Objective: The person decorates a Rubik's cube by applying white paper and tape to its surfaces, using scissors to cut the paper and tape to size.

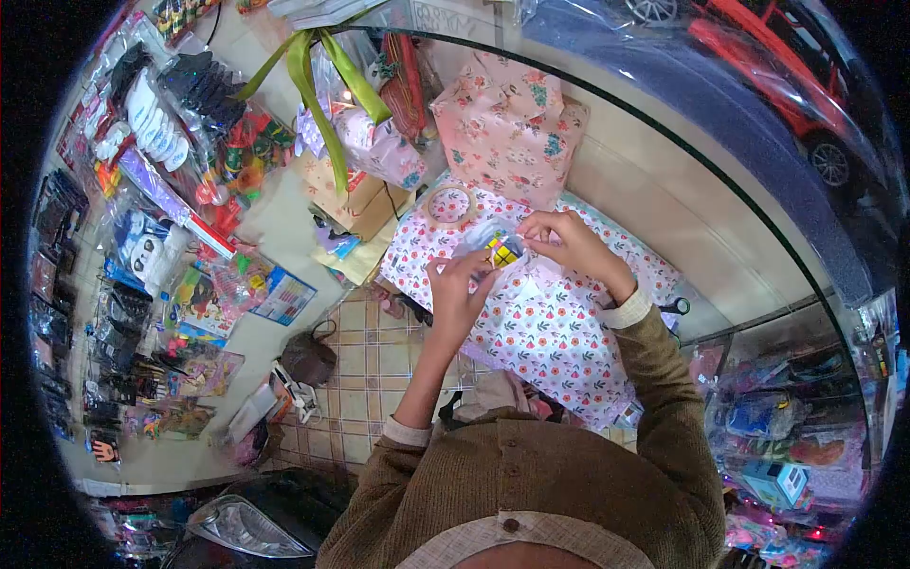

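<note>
A puzzle cube [503,251] with yellow squares facing up sits in crinkled clear plastic [519,269] over floral wrapping paper [553,339]. At the cube's lower left side, my left hand [459,292] grips it between thumb and fingertips. My right hand [567,246] is on the other side, its fingertips pinched on the plastic just above and right of the cube. A roll of tape [448,206] lies flat on the paper beyond my left hand.
Pink floral paper [507,128] covers a block behind the work surface. Green ribbon [301,95] hangs over wrapped items at the upper left. A glass edge [654,121] curves along the right. Packaged toys [204,303] line the left; a dark bag [309,358] is on the tiled floor.
</note>
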`<act>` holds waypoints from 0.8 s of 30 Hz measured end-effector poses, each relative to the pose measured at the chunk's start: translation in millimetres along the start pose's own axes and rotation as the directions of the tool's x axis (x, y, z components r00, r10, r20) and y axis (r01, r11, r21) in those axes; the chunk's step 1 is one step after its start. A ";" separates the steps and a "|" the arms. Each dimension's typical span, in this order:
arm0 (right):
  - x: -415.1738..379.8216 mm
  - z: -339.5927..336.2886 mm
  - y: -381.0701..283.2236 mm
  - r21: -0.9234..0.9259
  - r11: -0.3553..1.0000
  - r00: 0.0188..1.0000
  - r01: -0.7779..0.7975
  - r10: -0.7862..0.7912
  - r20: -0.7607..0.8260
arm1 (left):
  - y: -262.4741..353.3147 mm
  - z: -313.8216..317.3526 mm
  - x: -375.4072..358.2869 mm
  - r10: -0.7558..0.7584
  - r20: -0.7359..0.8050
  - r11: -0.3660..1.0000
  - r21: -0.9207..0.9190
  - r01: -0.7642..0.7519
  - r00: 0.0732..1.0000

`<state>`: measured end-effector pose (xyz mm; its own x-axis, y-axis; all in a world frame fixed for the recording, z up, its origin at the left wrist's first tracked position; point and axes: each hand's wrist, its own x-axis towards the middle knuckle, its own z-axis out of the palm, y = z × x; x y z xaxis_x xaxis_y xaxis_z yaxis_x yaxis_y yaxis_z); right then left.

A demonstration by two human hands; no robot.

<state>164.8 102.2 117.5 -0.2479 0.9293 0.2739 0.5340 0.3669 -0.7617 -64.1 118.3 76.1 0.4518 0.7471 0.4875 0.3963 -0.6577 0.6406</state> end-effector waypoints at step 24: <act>-13.6 6.3 -4.4 0.119 0.993 0.997 0.019 -0.010 -0.072 | -15.4 -13.6 -6.8 -0.080 0.007 0.992 -0.100 0.080 0.997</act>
<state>160.7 87.6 113.4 -0.1946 0.9261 0.3232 0.4295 0.3767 -0.8208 -84.1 124.7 71.0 0.4239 0.7968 0.4306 0.3498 -0.5826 0.7336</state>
